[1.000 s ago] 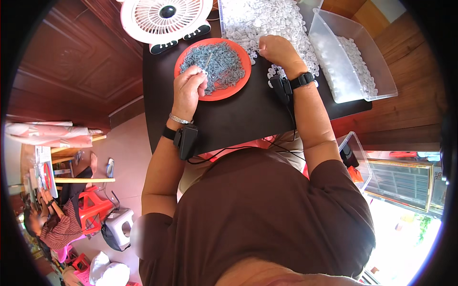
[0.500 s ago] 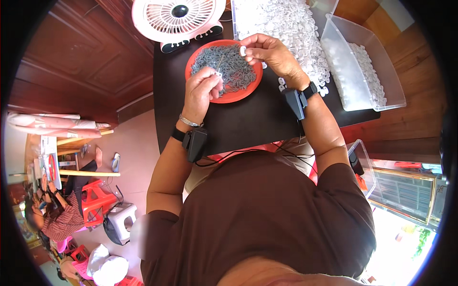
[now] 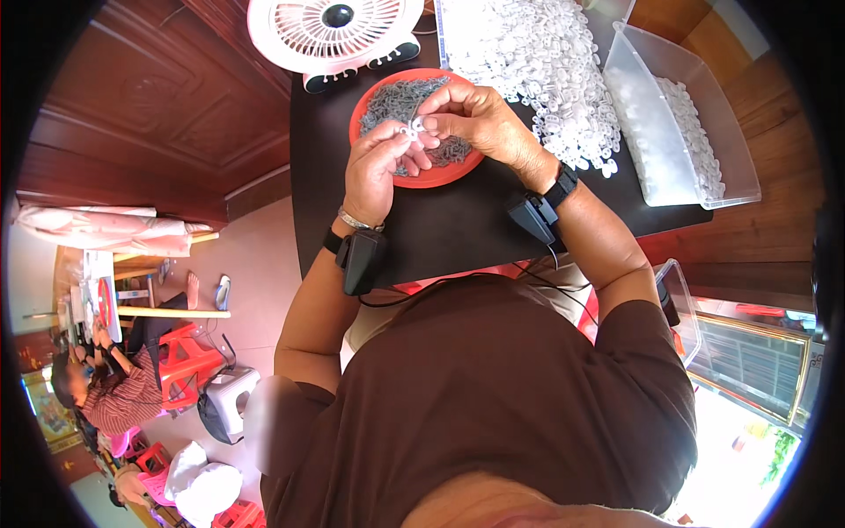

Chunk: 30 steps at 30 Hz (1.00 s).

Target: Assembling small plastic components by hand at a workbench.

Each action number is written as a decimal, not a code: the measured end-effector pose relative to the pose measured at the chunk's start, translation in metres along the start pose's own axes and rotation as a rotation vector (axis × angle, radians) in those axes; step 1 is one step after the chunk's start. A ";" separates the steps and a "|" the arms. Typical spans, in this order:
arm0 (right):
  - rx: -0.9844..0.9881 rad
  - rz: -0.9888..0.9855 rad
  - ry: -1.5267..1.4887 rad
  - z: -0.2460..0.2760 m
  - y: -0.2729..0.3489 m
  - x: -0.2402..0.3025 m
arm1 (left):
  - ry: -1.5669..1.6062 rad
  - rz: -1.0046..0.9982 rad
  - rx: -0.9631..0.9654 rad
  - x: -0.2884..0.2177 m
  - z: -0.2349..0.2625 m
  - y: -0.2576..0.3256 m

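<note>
over the plate [image 3: 440, 179], left hand [image 3: 373, 169] and right hand [image 3: 480, 121], both nearly closed, pinch white clips [image 3: 412, 131]; these seem light, stiff, slick, best held by the edges.

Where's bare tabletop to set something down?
The widest bare patch of black table lies between the red plate and the near edge. A narrower strip runs left of the plate, below the fan. It is crowded back right with white pieces and a clear bin; the left hand and right hand are over the plate.
</note>
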State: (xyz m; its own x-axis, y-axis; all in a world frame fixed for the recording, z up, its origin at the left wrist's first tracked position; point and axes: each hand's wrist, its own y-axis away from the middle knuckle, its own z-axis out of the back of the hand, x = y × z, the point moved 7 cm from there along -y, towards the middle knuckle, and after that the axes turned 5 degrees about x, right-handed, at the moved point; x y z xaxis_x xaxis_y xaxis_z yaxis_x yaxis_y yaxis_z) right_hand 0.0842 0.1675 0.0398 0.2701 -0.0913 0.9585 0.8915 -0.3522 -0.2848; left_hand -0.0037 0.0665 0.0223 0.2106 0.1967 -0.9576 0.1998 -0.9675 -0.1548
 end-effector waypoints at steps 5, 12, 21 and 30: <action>0.051 -0.144 0.036 0.004 0.001 -0.006 | -0.002 -0.049 -0.002 -0.003 0.004 -0.001; -0.002 -0.186 -0.142 0.008 0.001 -0.007 | -0.120 0.044 -0.099 0.005 0.011 0.002; 0.001 -0.155 -0.121 0.002 0.004 -0.001 | -0.228 0.027 -0.114 0.001 0.003 0.004; 0.043 -0.047 0.128 -0.002 0.004 0.008 | -0.224 -0.028 -0.085 -0.001 0.006 0.004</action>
State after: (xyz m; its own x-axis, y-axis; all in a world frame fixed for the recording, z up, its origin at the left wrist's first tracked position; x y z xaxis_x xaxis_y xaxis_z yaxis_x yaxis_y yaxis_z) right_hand 0.0895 0.1639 0.0464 0.1813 -0.1942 0.9641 0.9178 -0.3188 -0.2368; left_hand -0.0086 0.0611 0.0210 -0.0118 0.1742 -0.9846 0.2845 -0.9434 -0.1703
